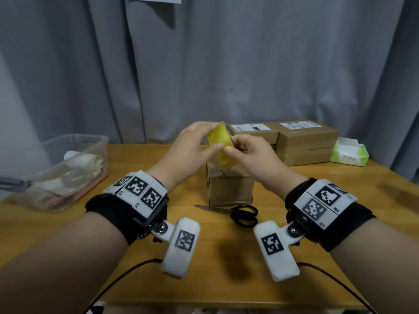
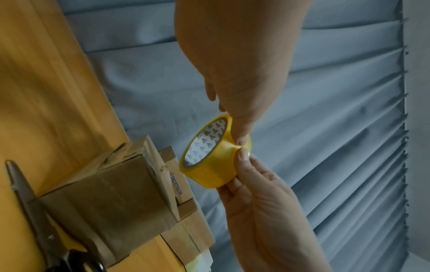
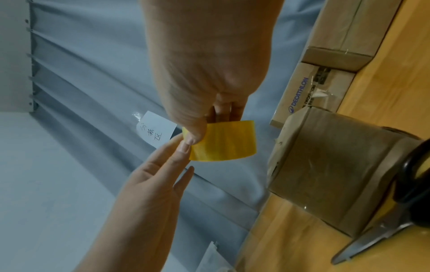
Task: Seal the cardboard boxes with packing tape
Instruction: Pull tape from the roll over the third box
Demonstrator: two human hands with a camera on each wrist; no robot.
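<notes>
Both hands, left hand (image 1: pixel 188 150) and right hand (image 1: pixel 254 155), pinch one yellow tape roll (image 1: pixel 221 146) at centre frame, fingers curled. One small box (image 1: pixel 229 189) below; stacked boxes (image 1: pixel 294 141) upper right, count unclear. Clear bin (image 1: pixel 90 141) on the left holds cloth-like items.

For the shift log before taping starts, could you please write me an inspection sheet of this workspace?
Surface: wooden table, yellow-brown top.
Job's things: yellow roll of packing tape held in the air above the small brown cardboard box; stacked brown cardboard boxes with white labels at the back right.
Clutter: black-handled scissors lying in front of the small box; clear plastic tub at left; green tissue pack at right.
Hands: left hand and right hand both grip the roll, thumbs meeting on its outer face.
Cables: black cables running from both wristbands.
Surroundings: grey curtain behind the table.
</notes>
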